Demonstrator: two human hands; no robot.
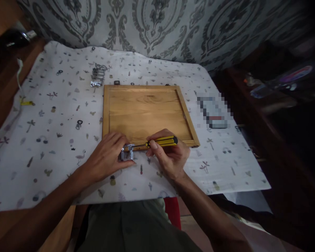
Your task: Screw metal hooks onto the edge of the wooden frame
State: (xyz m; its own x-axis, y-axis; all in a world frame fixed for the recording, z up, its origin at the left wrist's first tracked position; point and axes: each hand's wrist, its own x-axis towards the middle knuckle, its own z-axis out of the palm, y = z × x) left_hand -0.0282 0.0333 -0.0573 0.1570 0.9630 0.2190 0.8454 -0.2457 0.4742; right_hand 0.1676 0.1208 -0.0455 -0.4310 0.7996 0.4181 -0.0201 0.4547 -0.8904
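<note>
A framed wooden panel [147,112] lies flat on the cloth-covered table. At its near edge, left of the middle, sits a silver metal hinge [127,154]. My left hand [107,154] grips this hinge against the frame, thumb below and fingers above. A yellow and black screwdriver [162,141] is in my right hand [172,154], lying nearly level with its shaft pointing left. The screwdriver's tip reaches the hinge; whether a screw sits under it is too small to tell.
Several silver hinges [97,75] lie in a row beyond the panel's far left corner. A pixelated, blurred-out object [215,111] rests to the right of the panel. A patterned cloth [55,140] covers the table, and a patterned curtain [152,28] hangs behind it.
</note>
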